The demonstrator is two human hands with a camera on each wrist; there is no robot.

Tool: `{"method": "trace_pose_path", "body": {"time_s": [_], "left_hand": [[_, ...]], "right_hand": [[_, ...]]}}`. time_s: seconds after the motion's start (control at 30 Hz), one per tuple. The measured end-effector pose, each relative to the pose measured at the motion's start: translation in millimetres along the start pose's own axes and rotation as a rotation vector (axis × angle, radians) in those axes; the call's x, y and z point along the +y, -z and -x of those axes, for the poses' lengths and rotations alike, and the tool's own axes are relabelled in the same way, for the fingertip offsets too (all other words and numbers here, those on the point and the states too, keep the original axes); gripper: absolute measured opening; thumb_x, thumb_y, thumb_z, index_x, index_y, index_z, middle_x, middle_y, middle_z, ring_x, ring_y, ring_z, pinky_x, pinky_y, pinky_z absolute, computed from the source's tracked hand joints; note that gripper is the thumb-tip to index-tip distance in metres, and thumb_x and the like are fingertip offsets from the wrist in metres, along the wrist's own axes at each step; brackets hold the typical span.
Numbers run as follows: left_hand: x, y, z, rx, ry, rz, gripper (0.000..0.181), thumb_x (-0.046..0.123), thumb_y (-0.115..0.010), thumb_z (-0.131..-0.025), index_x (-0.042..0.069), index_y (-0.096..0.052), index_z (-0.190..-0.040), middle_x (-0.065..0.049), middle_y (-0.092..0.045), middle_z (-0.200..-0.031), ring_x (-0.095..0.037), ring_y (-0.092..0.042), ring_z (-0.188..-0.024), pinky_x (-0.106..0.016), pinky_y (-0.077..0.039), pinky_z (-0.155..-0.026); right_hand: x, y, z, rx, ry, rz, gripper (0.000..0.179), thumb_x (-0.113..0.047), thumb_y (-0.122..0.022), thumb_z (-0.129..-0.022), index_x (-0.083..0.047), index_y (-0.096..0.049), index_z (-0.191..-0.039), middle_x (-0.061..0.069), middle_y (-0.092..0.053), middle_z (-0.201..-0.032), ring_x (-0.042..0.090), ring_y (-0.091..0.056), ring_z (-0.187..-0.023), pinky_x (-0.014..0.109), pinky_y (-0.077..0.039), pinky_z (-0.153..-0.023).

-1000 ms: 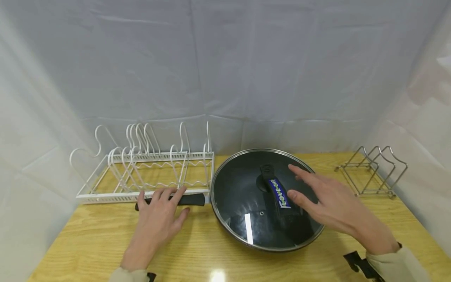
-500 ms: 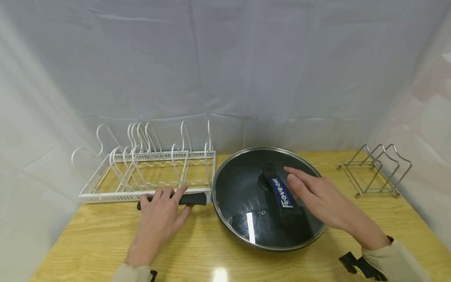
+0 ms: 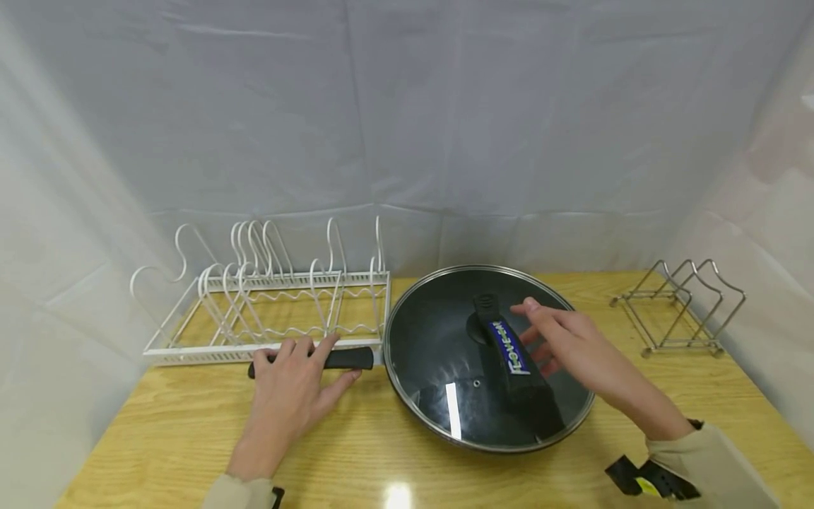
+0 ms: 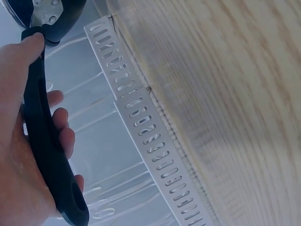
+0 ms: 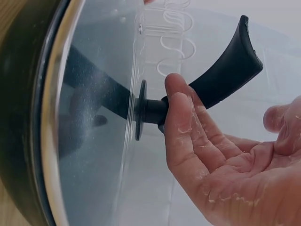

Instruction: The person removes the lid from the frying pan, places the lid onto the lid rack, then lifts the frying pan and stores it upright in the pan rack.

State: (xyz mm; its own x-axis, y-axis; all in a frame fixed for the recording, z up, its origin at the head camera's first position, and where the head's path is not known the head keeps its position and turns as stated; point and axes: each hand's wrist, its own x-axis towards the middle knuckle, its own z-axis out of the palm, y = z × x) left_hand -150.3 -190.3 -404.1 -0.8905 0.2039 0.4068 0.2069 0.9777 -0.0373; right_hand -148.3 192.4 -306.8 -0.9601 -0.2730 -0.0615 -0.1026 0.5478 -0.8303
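Left hand [image 3: 286, 387] grips pan handle [image 3: 348, 358] | right hand [image 3: 572, 344] loose by lid handle [image 3: 507, 348] | glass lid [image 3: 425, 346]: likely slippery, breakable; best held there

The left hand [image 3: 286, 392], lower left of the head frame, curls its fingers [image 4: 67, 141] in a grip; the right hand [image 3: 569, 346], right of centre, holds its fingers loosely bent, thumb [image 5: 275, 117] apart.

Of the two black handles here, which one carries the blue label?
The curved black handle on the round, metal-rimmed glass lid, beside the right hand. The long black pan handle, gripped by the left hand, shows none.
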Motion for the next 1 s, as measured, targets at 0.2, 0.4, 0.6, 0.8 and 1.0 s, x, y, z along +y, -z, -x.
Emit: {"method": "trace_pose_path", "body": {"time_s": [0.2, 0.4, 0.6, 0.8, 1.0], "left_hand": [[-0.8, -2.2, 0.8, 0.042, -0.013, -0.002, 0.068, 0.075, -0.062, -0.084, 0.026, -0.062, -0.133, -0.014, -0.070, -0.108, -0.036, -0.064, -0.104, -0.057, -0.041, -0.077], [-1.4, -2.9, 2.8, 0.068, -0.041, -0.003, 0.061, 0.072, -0.064, -0.085, 0.025, -0.063, -0.125, -0.013, -0.066, -0.099, -0.036, -0.064, -0.099, -0.057, -0.041, -0.075], [-1.9, -2.9, 4.6, 0.080, -0.050, -0.013, 0.060, 0.072, -0.063, -0.086, 0.024, -0.064, -0.123, -0.014, -0.066, -0.099, -0.036, -0.064, -0.100, -0.058, -0.041, -0.075], [-1.6, -3.6, 3.7, 0.077, -0.055, -0.010, 0.060, 0.072, -0.061, -0.087, 0.025, -0.064, -0.124, -0.014, -0.066, -0.100, -0.036, -0.063, -0.100, -0.058, -0.041, -0.074], [-1.6, -4.6, 3.3, 0.075, -0.048, -0.001, 0.059, 0.072, -0.061, -0.087, 0.025, -0.064, -0.124, -0.014, -0.066, -0.100, -0.036, -0.064, -0.101, -0.058, -0.041, -0.075]], "right_hand": [[3, -1, -3.4, -0.045, -0.086, -0.096, 0.068, -0.056, -0.031, -0.109, -0.006, -0.043, -0.154, 0.021, -0.064, -0.123, 0.022, -0.066, -0.090, 0.036, -0.058, -0.076], [4, -4, -7.3, -0.144, -0.188, -0.353, 0.071, -0.051, -0.044, -0.107, 0.001, -0.036, -0.154, 0.017, -0.062, -0.123, 0.022, -0.070, -0.095, 0.037, -0.060, -0.082], [4, -5, -12.0, -0.259, -0.260, -0.635, 0.066, -0.044, -0.052, -0.106, 0.005, -0.036, -0.147, 0.007, -0.073, -0.106, 0.019, -0.075, -0.091, 0.036, -0.062, -0.082], [3, -5, -15.6, -0.283, -0.319, -0.826, 0.060, -0.035, -0.053, -0.107, -0.004, -0.025, -0.150, 0.012, -0.070, -0.109, 0.017, -0.075, -0.088, 0.033, -0.063, -0.081], [5, -5, -18.7, -0.297, -0.349, -0.892, 0.052, -0.033, -0.050, -0.108, -0.003, -0.030, -0.145, 0.013, -0.070, -0.110, 0.017, -0.074, -0.090, 0.029, -0.062, -0.080]]}}
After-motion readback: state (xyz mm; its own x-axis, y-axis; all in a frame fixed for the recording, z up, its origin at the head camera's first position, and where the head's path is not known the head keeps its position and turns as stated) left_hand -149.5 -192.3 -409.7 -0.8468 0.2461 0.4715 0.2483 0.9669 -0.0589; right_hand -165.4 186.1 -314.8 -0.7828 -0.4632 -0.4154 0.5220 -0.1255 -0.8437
